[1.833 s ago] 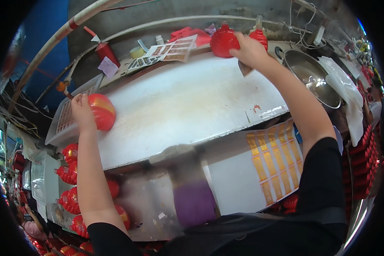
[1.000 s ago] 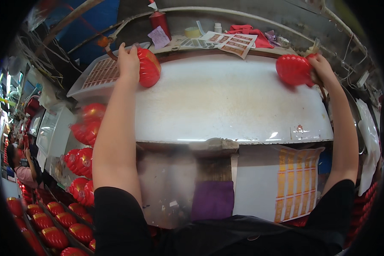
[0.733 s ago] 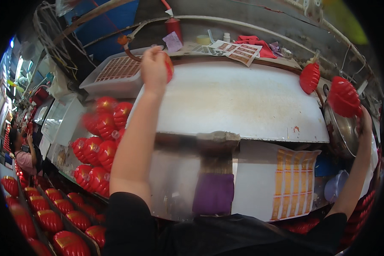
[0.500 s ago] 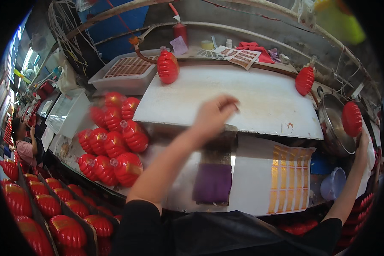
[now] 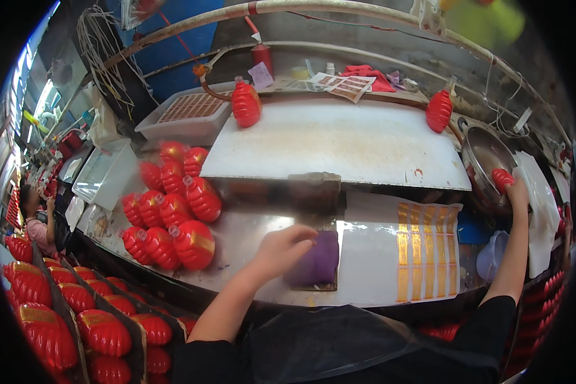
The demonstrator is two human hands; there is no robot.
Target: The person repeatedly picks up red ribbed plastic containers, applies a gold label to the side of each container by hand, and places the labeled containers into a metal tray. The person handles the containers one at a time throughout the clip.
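My right hand [image 5: 517, 193] grips a red ribbed bottle [image 5: 502, 179] at the far right, over the wide metal pan [image 5: 486, 153]; the bottle is partly hidden by the hand. My left hand [image 5: 285, 248] hovers beside a folded purple cloth [image 5: 319, 259], fingers stretched out and holding nothing. To the right of the cloth lies a white sheet with gold label strips [image 5: 425, 256]. A red bottle with a gold label [image 5: 246, 104] stands at the back left of the white board [image 5: 339, 141], and another red bottle [image 5: 439, 112] stands at its back right corner.
Several red bottles [image 5: 173, 211] lie clustered on the left. A white tub [image 5: 185, 125] holds label sheets behind them. Racks of red bottles [image 5: 77, 297] fill the lower left. A lilac bucket [image 5: 491, 256] sits near my right forearm. Another person [image 5: 38, 221] is at far left.
My left hand has come down from above the white board to the purple cloth. My right hand has lowered the red bottle toward the pan. The whole view has shifted slightly.
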